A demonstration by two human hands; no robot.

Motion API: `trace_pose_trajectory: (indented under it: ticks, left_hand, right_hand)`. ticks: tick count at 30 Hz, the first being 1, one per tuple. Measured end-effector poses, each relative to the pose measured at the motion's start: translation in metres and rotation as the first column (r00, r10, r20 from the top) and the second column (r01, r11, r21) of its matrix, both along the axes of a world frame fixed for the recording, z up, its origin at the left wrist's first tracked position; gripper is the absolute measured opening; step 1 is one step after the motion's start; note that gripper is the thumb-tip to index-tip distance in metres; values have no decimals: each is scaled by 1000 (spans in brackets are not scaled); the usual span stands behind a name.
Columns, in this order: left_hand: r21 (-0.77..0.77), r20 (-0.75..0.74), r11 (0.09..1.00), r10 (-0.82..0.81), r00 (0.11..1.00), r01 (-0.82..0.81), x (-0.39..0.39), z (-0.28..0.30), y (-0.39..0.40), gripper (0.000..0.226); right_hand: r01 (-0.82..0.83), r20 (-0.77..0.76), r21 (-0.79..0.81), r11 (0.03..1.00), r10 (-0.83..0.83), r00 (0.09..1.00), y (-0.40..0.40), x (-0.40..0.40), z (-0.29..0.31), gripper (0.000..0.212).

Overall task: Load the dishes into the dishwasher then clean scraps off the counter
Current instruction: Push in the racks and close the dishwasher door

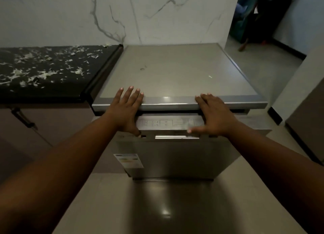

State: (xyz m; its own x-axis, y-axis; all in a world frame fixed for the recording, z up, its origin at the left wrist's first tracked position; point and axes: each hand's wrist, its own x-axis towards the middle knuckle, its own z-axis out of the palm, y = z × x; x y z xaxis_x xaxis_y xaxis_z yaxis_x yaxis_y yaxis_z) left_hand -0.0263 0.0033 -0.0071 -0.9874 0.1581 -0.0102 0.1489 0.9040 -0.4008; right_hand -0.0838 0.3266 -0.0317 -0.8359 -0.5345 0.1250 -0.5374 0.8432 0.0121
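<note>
On the dishwasher (pixel 175 76) edge, both hands (pixel 126 109).

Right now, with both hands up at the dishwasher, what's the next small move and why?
Probably press the door shut with both hands. The left hand and right hand lie flat across the gap under the dishwasher top; the door looks slightly ajar. Scraps remain on the black counter.
</note>
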Motion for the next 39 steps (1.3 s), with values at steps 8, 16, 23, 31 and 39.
trace_pose_trajectory:
  ticks: [8, 16, 23, 31, 39]
  left_hand:
    - [447, 5, 890, -100, 995, 87, -43, -9, -29, 117]
    - [422, 77, 899, -162, 984, 116, -61, -6, -33, 116]
    - [371, 154, 914, -234, 960, 164, -76, 2, -36, 117]
    - [338, 102, 918, -254, 962, 207, -76, -5, -40, 108]
    - [325, 136, 931, -218, 966, 164, -74, 1, -34, 110]
  right_hand:
    - [-53, 57, 93, 994, 48, 997, -22, -41, 8, 117]
    - [-28, 2, 79, 997, 28, 1000, -29, -40, 8, 101]
    - [-22, -27, 113, 993, 25, 999, -29, -39, 6, 104]
    - [-29, -122, 64, 998, 37, 992, -29, -42, -6, 90]
    - [19, -21, 100, 995, -17, 1000, -32, -39, 0, 94]
